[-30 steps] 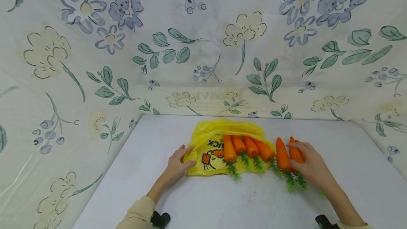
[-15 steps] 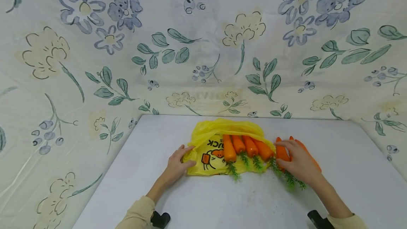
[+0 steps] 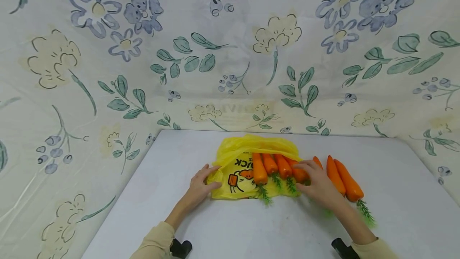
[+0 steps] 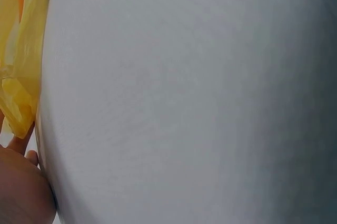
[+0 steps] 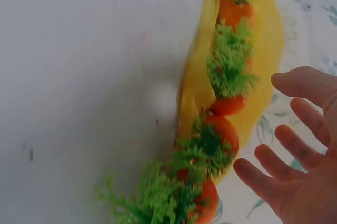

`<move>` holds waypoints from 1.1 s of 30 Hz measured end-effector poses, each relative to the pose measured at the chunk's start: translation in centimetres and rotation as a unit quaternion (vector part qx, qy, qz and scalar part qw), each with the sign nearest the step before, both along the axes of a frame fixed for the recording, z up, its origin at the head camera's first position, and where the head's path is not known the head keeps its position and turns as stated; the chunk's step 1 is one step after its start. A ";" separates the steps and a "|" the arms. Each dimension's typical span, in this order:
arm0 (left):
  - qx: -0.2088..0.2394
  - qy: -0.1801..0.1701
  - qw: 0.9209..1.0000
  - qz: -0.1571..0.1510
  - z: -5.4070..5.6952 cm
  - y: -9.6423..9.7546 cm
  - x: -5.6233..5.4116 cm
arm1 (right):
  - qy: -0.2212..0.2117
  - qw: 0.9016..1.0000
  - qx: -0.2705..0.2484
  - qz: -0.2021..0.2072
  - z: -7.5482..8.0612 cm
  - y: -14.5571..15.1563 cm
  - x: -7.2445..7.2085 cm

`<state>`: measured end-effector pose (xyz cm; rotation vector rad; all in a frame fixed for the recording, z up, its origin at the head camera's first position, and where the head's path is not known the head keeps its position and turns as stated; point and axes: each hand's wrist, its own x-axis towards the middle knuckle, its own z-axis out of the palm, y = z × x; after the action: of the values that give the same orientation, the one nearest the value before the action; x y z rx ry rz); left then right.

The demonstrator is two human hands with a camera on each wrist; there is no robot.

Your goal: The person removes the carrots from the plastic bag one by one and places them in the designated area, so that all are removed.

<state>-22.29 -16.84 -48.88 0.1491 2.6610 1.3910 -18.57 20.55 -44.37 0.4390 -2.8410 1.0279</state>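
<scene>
Left hand (image 3: 200, 184), fingers parted, at yellow bag (image 3: 255, 144); right hand (image 3: 318, 183), fingers spread, at its rightmost carrot (image 3: 300, 175), best gripped by the body.

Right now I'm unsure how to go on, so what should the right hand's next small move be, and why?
I'd probably have the right hand ease the fourth carrot from the left further into the yellow bag. Its spread fingers are right by that carrot, whose leafy end faces out of the bag's mouth, and the left hand touches the bag's left edge.
</scene>
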 end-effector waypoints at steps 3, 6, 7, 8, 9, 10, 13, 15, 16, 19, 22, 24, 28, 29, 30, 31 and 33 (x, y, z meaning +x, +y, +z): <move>0.000 0.001 1.000 0.000 0.1 0.1 0.0 | 0.012 1.000 -0.005 0.015 -0.4 -0.8 -0.1; 0.002 -0.002 1.000 0.000 0.1 0.2 0.0 | 0.030 0.999 -0.007 0.023 -0.6 -1.4 -0.2; 0.002 -0.003 1.000 0.000 0.1 0.2 0.0 | 0.036 0.999 -0.006 0.023 -0.6 -1.6 -0.2; 0.003 -0.003 1.000 0.000 0.1 0.2 0.0 | 0.039 0.999 -0.006 0.022 -0.6 -1.8 -0.2; 0.005 -0.003 1.000 0.000 0.1 0.2 0.0 | 0.040 0.999 -0.004 0.021 -0.6 -2.0 -0.3; 0.005 -0.004 1.000 0.000 0.1 0.2 0.0 | 0.040 0.999 -0.002 0.020 -0.5 -2.3 -0.3; 0.005 -0.002 1.000 0.001 0.1 0.2 0.0 | 0.029 0.999 0.006 0.019 -0.3 -2.9 -0.4; 0.003 -0.002 1.000 0.002 0.1 0.1 0.1 | 0.020 1.000 0.010 0.021 -0.2 -3.3 -0.5; 0.001 -0.002 1.000 0.002 0.1 0.1 0.1 | 0.017 1.000 0.010 0.021 -0.1 -3.5 -0.6; -0.004 -0.002 1.000 0.004 0.1 0.1 0.1 | 0.022 0.999 0.009 0.023 0.0 -4.0 -0.7; -0.004 -0.002 1.000 0.006 0.2 0.2 0.2 | 0.031 0.999 0.002 0.024 -0.1 -4.5 -0.9; -0.003 -0.002 1.000 0.007 0.3 0.2 0.2 | 0.030 0.999 -0.006 0.029 -0.1 -4.8 -1.0; -0.004 -0.001 1.000 0.007 0.3 0.2 0.3 | 0.014 0.998 -0.041 0.036 0.1 -5.4 -1.2; -0.004 -0.001 1.000 0.007 0.4 0.3 0.3 | 0.011 0.998 -0.049 0.035 0.2 -5.5 -1.3; -0.004 -0.001 1.000 0.007 0.4 0.3 0.3 | 0.009 0.998 -0.057 0.034 0.2 -5.7 -1.4; -0.005 0.001 1.000 0.007 0.4 0.3 0.3 | 0.008 0.997 -0.062 0.034 0.3 -5.8 -1.4; -0.006 0.001 1.000 0.007 0.4 0.3 0.3 | 0.006 0.997 -0.068 0.039 0.3 -6.2 -1.6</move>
<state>-21.99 -16.55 -48.45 0.1297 2.6764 1.3785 -20.20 14.33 -44.11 0.5435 -2.7411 1.2191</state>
